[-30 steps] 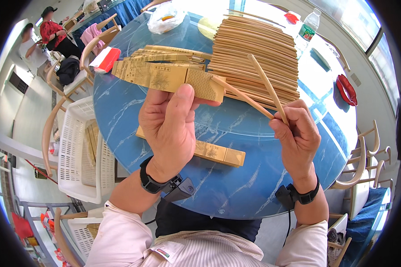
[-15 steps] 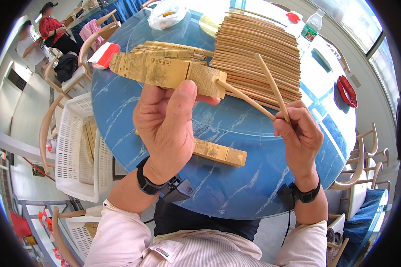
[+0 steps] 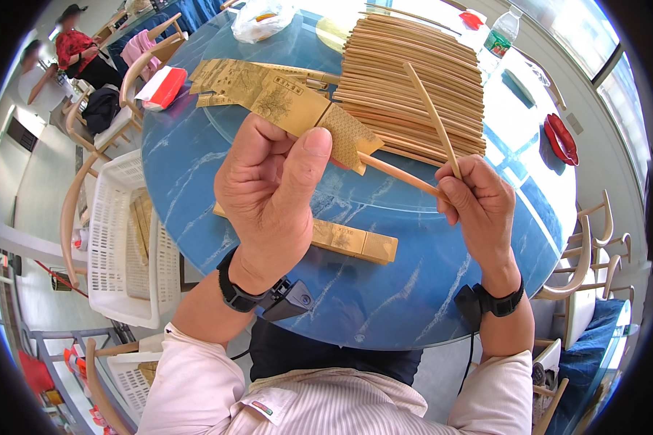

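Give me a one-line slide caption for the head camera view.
Left hand holds a gold paper sleeve while right hand feeds chopsticks into it above a blue table.

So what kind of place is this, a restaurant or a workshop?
Probably a dining room used for packing work: a round blue table ringed by wooden chairs, a big stack of chopsticks with gold paper sleeves, and white plastic baskets.

A paper sleeve (image 3: 345,241) is laid on the table (image 3: 384,304), with stacked chopsticks (image 3: 413,87) behind and a basket (image 3: 123,239) left.
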Demonstrator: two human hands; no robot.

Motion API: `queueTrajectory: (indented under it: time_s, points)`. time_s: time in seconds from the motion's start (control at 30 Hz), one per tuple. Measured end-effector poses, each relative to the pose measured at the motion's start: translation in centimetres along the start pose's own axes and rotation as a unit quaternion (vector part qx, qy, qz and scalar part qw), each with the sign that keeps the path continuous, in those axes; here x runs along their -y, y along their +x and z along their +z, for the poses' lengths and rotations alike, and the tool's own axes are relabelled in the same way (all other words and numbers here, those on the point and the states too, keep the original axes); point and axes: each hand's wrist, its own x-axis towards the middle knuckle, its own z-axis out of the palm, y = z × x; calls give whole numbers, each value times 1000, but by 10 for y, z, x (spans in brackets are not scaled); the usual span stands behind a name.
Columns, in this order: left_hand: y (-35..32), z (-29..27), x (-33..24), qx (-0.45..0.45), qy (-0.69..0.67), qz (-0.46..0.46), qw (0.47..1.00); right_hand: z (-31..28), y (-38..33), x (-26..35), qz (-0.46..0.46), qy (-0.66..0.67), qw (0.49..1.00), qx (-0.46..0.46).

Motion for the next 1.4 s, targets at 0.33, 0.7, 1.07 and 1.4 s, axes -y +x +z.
queueTrajectory:
  time_s: [0.33,0.7,1.07,1.4]
  points:
    - [-2,6,4,-5,58,9,998,14,-2,-13,-26,19,998,-47]
    - [-19,20,11,16,55,-51,997,21,-6,-17,-91,-29,991,-89]
    - [-2,-1,21,-2,-23,-5,1000,12,-7,-5,-192,-166,967,36]
    - [7,-4,18,7,-75,-69,995,-1,-5,6,130,59,967,212]
